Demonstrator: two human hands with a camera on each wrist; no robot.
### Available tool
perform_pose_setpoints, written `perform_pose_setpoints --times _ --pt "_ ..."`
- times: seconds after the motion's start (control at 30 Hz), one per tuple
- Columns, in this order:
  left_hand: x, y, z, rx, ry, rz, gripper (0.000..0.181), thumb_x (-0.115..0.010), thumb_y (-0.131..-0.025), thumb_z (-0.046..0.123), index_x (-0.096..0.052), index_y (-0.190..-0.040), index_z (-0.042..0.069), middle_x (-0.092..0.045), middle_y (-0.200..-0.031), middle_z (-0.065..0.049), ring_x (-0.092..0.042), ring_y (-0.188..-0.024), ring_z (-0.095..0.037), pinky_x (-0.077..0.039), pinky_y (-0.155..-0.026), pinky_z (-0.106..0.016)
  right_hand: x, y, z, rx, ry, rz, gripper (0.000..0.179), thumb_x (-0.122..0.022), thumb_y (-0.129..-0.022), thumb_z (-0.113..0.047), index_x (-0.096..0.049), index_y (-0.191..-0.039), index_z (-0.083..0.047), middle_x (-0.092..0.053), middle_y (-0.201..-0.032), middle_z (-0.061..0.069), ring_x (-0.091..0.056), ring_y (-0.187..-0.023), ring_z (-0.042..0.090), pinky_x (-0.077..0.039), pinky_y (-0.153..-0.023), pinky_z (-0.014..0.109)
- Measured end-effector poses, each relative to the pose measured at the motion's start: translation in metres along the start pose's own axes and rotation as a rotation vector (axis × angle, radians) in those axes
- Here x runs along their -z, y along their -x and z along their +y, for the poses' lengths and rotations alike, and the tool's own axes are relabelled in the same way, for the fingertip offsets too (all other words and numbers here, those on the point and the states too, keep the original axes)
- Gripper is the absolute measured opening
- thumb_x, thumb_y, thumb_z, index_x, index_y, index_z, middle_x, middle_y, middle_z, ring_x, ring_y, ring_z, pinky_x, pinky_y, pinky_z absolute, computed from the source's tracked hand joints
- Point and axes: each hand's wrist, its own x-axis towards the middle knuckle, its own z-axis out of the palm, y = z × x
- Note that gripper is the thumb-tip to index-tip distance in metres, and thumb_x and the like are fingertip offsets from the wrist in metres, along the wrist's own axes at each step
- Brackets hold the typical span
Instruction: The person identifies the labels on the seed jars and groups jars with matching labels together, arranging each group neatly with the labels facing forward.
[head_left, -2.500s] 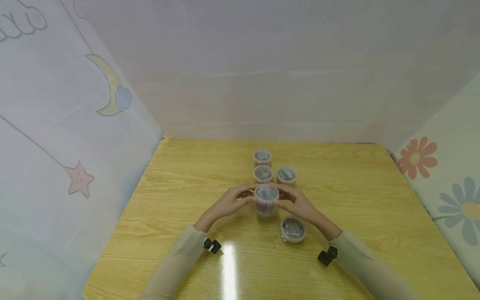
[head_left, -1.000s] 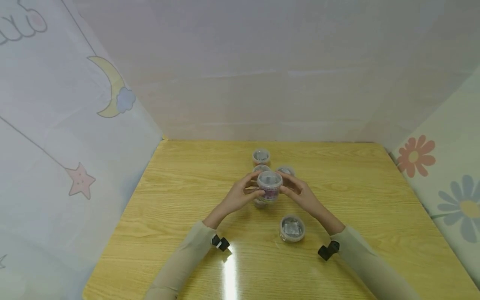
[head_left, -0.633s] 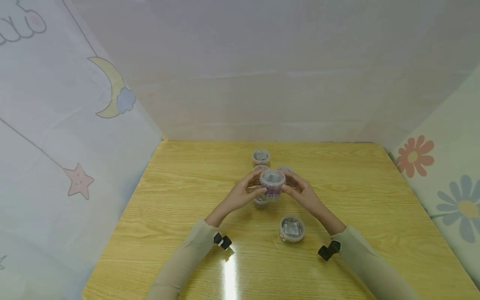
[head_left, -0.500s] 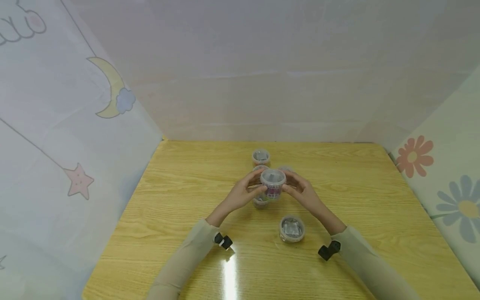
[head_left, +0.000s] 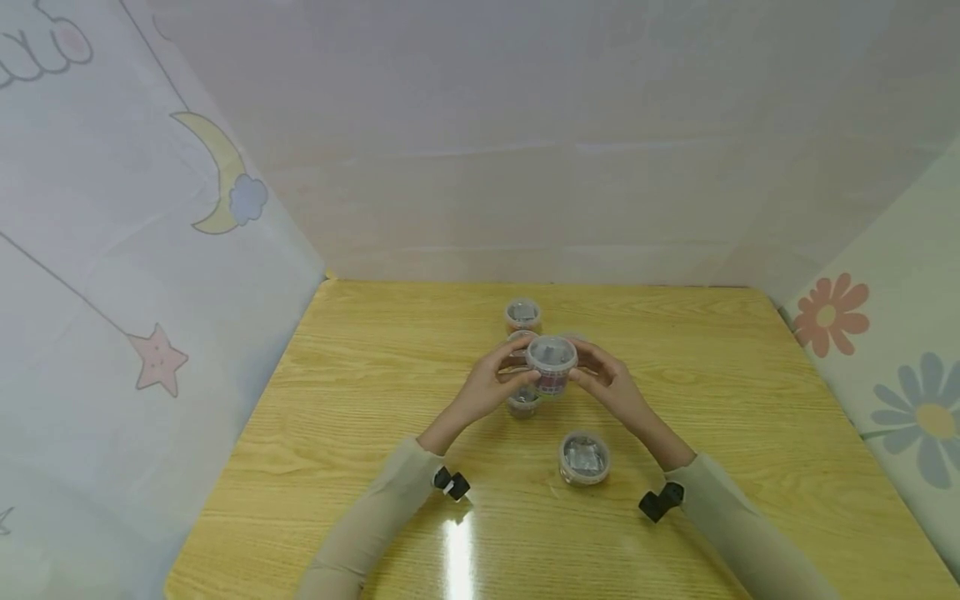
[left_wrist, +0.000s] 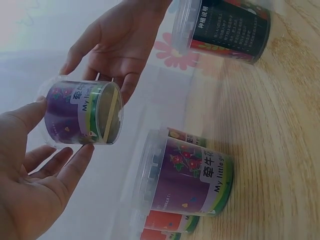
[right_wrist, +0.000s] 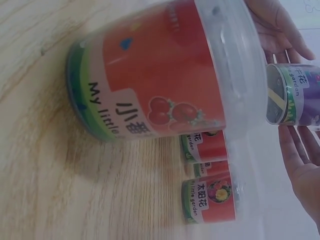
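Note:
Both hands hold one clear lidded plastic tub (head_left: 552, 365) above the table. In the left wrist view the tub (left_wrist: 75, 110) has a purple "My little garden" label with red flowers. My left hand (head_left: 483, 390) grips its left side, thumb at the front and fingers behind. My right hand (head_left: 611, 392) grips the opposite side the same way. Just below and left of it, a second purple-labelled tub (left_wrist: 192, 175) stands on the table; the head view shows its lid (head_left: 523, 398). Nearer the front stands a red tub (right_wrist: 165, 75) with tomatoes on its label, lid up (head_left: 584, 457).
More lidded tubs stand farther back: one tub (head_left: 522, 313) at the rear, others partly hidden behind the hands. Red labels show on the back tubs (right_wrist: 212, 200). The wooden table (head_left: 360, 400) meets a pale wall (head_left: 555, 200) at its far edge.
The held tub has risen and shifted right and away from me, carried by both hands, and its label has turned. The standing tub below it has come into view.

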Motion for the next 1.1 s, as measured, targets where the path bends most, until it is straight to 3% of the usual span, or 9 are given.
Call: perform_pose_setpoints --times 0.2,0.6,1.1 --pt "-0.005 -0.001 -0.002 -0.036 0.002 0.033 0.055 -0.061 -0.089 0.005 -0.038 -0.139 0.0 -0.041 -0.138 -0.018 -0.05 -0.118 -0.038 -0.048 -0.095 -0.041 0.003 0.002 0.0 0.031 -0.025 0.011 0.046 -0.053 -0.093 0.0 -0.04 -0.137 0.0 -0.045 -0.135 0.012 -0.053 -0.113 0.012 -0.05 -0.091 0.024" --pt "-0.014 -0.006 0.0 -0.057 -0.038 0.057 0.053 -0.063 -0.087 0.004 -0.042 -0.134 -0.006 -0.046 -0.13 -0.025 -0.052 -0.115 -0.039 -0.048 -0.093 -0.045 0.01 0.009 0.0 0.047 0.003 0.034 0.046 -0.055 -0.092 0.0 -0.041 -0.136 0.004 -0.046 -0.131 0.009 -0.052 -0.114 0.01 -0.05 -0.089 0.021" --pt "-0.024 -0.01 -0.003 -0.003 -0.086 0.087 0.053 -0.067 -0.085 0.008 -0.046 -0.132 -0.005 -0.052 -0.123 -0.023 -0.057 -0.106 -0.037 -0.05 -0.09 -0.048 0.019 0.015 0.008 0.051 -0.006 0.015 0.048 -0.052 -0.092 0.003 -0.037 -0.138 0.004 -0.041 -0.139 0.016 -0.052 -0.114 0.012 -0.049 -0.091 0.021"
